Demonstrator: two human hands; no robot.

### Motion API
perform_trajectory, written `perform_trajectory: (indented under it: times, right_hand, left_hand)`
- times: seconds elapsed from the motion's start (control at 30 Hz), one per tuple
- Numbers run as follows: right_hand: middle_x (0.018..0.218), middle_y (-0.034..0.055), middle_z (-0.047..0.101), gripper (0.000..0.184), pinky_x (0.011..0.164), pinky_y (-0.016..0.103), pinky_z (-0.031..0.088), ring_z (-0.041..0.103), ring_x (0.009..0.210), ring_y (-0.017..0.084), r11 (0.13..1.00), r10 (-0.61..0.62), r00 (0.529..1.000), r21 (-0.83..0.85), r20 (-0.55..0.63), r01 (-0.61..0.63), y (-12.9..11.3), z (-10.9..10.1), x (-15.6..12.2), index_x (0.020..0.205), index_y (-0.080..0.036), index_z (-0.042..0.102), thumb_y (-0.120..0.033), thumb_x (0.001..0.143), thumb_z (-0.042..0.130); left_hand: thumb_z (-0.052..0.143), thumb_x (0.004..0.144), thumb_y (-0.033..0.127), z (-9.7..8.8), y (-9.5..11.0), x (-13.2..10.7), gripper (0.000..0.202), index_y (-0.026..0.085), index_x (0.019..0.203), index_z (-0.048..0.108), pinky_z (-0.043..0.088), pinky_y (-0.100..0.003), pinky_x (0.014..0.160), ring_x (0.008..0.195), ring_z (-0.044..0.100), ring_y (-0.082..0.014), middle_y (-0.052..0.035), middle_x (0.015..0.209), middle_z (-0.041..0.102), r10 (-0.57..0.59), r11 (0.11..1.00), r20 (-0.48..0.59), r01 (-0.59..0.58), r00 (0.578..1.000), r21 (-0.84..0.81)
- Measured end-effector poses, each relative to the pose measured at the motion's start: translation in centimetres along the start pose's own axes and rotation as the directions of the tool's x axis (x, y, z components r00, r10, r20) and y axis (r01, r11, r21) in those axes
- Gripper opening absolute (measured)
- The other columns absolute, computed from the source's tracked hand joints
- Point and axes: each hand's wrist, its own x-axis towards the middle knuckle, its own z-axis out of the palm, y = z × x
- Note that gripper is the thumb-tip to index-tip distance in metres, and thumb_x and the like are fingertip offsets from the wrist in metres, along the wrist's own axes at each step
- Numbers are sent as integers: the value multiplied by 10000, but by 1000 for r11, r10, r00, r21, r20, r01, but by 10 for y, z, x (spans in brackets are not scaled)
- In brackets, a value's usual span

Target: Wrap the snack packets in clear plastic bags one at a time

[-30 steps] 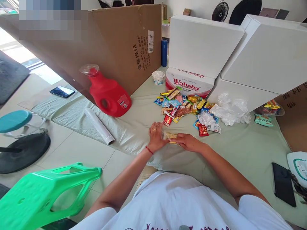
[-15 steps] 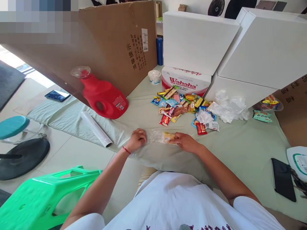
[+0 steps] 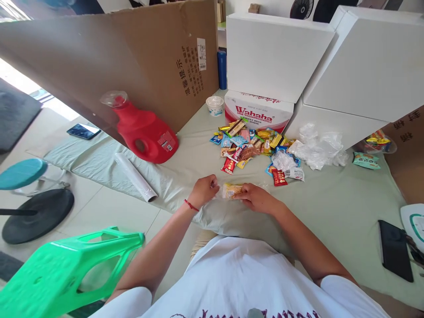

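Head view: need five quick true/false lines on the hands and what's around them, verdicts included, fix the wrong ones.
1. The right hand holds the yellow packet. True.
2. The left hand is spread flat. False; its fingers are curled on clear film at the packet's left end.
3. A red band circles the left wrist. True.
4. The paper cup sits to the right of the Wahaha box in the picture. False; it sits to the left.
5. The stool at lower left is blue. False; it is green.
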Motion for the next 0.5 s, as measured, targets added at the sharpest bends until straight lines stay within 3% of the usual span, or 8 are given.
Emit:
perform_trajectory:
  times: [0.1, 0.2, 0.3, 0.37, 0.4, 0.47, 0.5]
  right_hand:
    - [1069, 85, 610, 422, 897, 339, 489, 577, 947, 210, 1000, 23, 1000, 1, 1, -23, -8, 0, 0, 1338, -288, 703, -187, 945, 585]
    - [1137, 95, 622, 486, 958, 369, 482, 578, 1024, 230, 998, 9, 999, 56, -38, -7, -11, -3, -7, 1375, -260, 666, -184, 896, 643]
    - [1130, 82, 672, 325, 972, 354, 482, 606, 1058, 225, 977, -12, 996, 210, -87, 30, -4, -9, -16, 1253, -237, 725, -270, 969, 569]
    - [1120, 92, 693, 348, 979, 364, 476, 618, 1063, 229, 969, 161, 962, 220, -219, -112, 6, -12, -20, 1231, -225, 725, -321, 1036, 453]
    - [1137, 111, 690, 370, 999, 388, 463, 609, 1084, 246, 955, 280, 913, 181, -295, -234, 11, -13, -21, 1257, -212, 708, -345, 1045, 436]
    - [1179, 158, 665, 399, 1034, 455, 426, 562, 1144, 301, 877, 464, 802, 64, -377, -477, 18, -10, -23, 1301, -179, 678, -405, 1004, 533]
    - [1185, 168, 654, 401, 1031, 477, 417, 537, 1162, 325, 834, 516, 778, 3, -359, -552, 20, -8, -24, 1274, -177, 689, -415, 961, 609]
  left_hand:
    - [555, 833, 240, 23, 22, 2, 122, 191, 807, 664, 445, -246, 604, 598, 611, -140, 20, 666, 655, 19, 982, 7, -18, 1000, -189]
    - [456, 905, 209, 53, 42, 0, 284, 182, 769, 704, 472, -267, 696, 731, 651, -166, -34, 758, 696, 57, 990, -42, -62, 997, -130]
    - [462, 943, 205, 73, 50, -9, 295, 191, 848, 740, 469, -293, 768, 879, 652, -190, -85, 999, 703, 108, 994, -85, -109, 991, -9]
    - [456, 973, 201, 81, 50, -17, 302, 221, 966, 757, 462, -290, 757, 912, 650, -188, -83, 1091, 686, 146, 985, -89, -136, 985, 105]
    - [443, 988, 196, 84, 49, -19, 318, 238, 1017, 757, 458, -287, 747, 920, 651, -185, -76, 1100, 683, 161, 976, -91, -145, 983, 161]
    - [424, 1010, 193, 88, 46, -23, 342, 258, 1079, 753, 454, -285, 732, 931, 655, -183, -64, 1082, 690, 177, 962, -104, -149, 979, 230]
    - [425, 1017, 200, 89, 44, -23, 341, 262, 1098, 750, 453, -284, 727, 938, 656, -183, -60, 1078, 694, 184, 958, -115, -152, 976, 245]
